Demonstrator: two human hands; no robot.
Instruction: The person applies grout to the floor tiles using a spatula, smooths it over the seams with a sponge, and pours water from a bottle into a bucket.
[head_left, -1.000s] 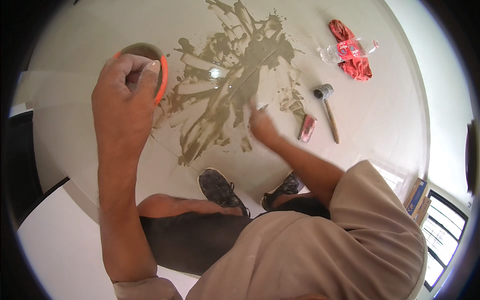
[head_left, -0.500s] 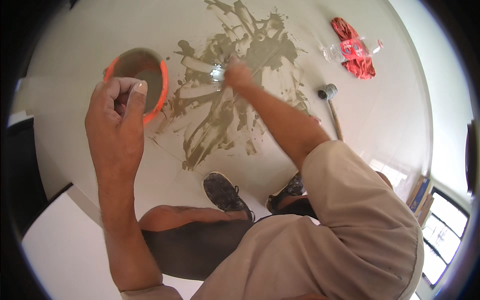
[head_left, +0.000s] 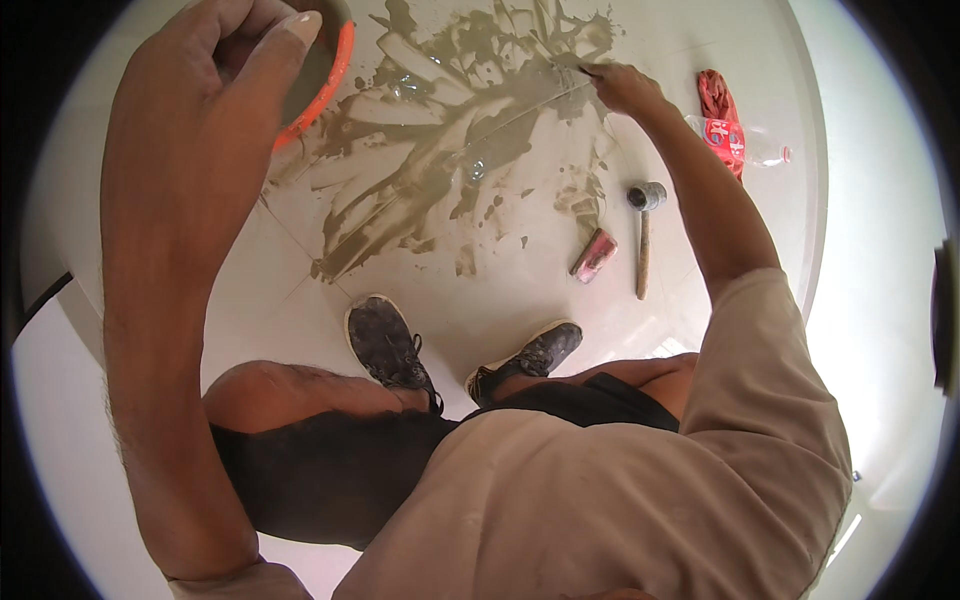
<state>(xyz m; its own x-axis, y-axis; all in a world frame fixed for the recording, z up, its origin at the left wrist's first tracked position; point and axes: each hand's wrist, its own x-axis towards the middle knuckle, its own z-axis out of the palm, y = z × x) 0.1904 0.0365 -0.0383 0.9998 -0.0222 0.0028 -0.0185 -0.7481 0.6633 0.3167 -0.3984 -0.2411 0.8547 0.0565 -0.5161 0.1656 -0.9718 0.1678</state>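
Note:
A wet grey-green, grout-like paste (head_left: 470, 125) is smeared over the pale tiled floor (head_left: 480, 270). At its far right, my right hand (head_left: 630, 90) grips a scraper (head_left: 588, 70) with a dark handle; its blade is low over the paste and hard to make out. My left hand (head_left: 215, 70) is raised at the upper left, fingers loosely curled toward the thumb, with nothing visible in them. Behind that hand is an orange-rimmed bucket (head_left: 338, 75), partly hidden and cut off by the picture's edge.
A rubber mallet (head_left: 645, 200) with a wooden handle lies right of the paste. Nearby rests a small pink rectangular block (head_left: 596, 255). Farther right, a clear plastic bottle (head_left: 765, 148) lies across a red cloth (head_left: 715, 95). My dark shoes (head_left: 385, 345) stand close to the paste's near edge.
My right hand has swept from the paste's middle to its far right. The view has shifted, so the bucket and my left hand sit higher. The pink block now shows beside the mallet.

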